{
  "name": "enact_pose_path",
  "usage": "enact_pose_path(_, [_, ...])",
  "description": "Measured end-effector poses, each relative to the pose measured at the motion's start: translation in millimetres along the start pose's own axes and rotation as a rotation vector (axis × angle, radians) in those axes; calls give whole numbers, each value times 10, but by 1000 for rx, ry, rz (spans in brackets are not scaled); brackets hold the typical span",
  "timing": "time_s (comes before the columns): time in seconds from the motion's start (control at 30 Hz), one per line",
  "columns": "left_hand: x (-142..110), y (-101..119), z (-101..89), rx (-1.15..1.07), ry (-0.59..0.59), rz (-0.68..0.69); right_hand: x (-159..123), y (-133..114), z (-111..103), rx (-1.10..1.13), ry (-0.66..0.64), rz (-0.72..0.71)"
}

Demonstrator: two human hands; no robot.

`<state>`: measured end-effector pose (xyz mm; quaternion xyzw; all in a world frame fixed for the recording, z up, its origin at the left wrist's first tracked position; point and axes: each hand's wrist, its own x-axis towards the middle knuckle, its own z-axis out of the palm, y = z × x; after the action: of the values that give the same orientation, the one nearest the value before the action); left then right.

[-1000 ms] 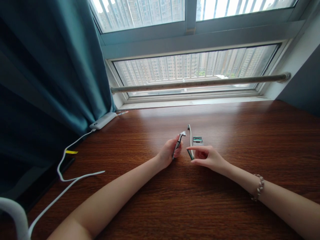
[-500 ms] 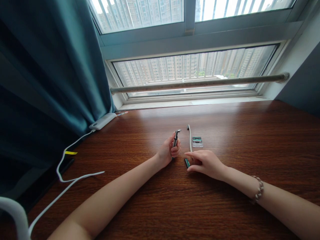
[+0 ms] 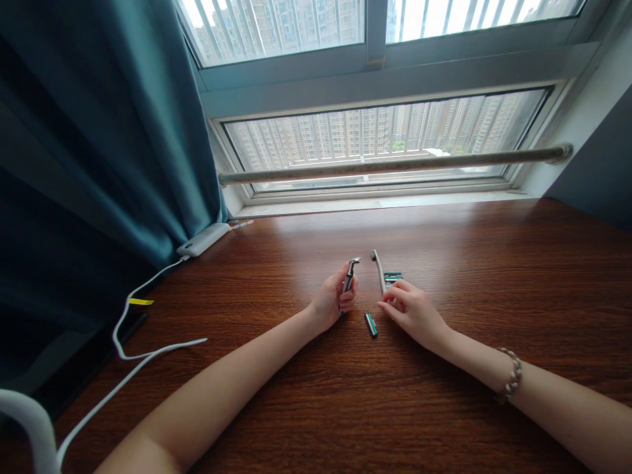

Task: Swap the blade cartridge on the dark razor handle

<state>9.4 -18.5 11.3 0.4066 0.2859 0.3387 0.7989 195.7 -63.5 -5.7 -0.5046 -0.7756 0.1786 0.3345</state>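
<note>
My left hand [image 3: 332,299] is closed around a razor handle [image 3: 348,280], whose bare metal neck points up and to the right with no cartridge on it. With thumb and fingers together, my right hand [image 3: 412,309] grips the lower end of a pale toothbrush [image 3: 380,271]. The toothbrush's dark bristle head points toward the window. Between the hands lies a loose black and green razor cartridge [image 3: 370,324]. A small clear case with another dark green cartridge [image 3: 394,274] sits just beyond my right fingers, partly hidden by them.
The brown wooden table [image 3: 306,395] runs up to the window sill. At the left, a white power bank [image 3: 203,239] with a white cable [image 3: 118,322] lies near the blue curtain [image 3: 123,131]. A metal rail [image 3: 395,165] crosses in front of the window.
My right hand has moved from beside the loose cartridge up to the toothbrush's lower end. The toothbrush has shifted slightly right and tilted. My left hand stays nearly where it was.
</note>
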Motion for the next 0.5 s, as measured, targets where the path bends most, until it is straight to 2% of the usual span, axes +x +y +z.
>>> enact_pose_path(0.13, [-8, 5, 11, 25, 12, 7, 9, 16, 2, -60, 47, 55])
enact_pose_path(0.27, [-14, -2, 15, 29, 8, 9, 12, 31, 8, -60, 37, 132])
enact_pose_path(0.5, [-13, -29, 3, 45, 27, 6, 24, 83, 25, -52, 47, 145])
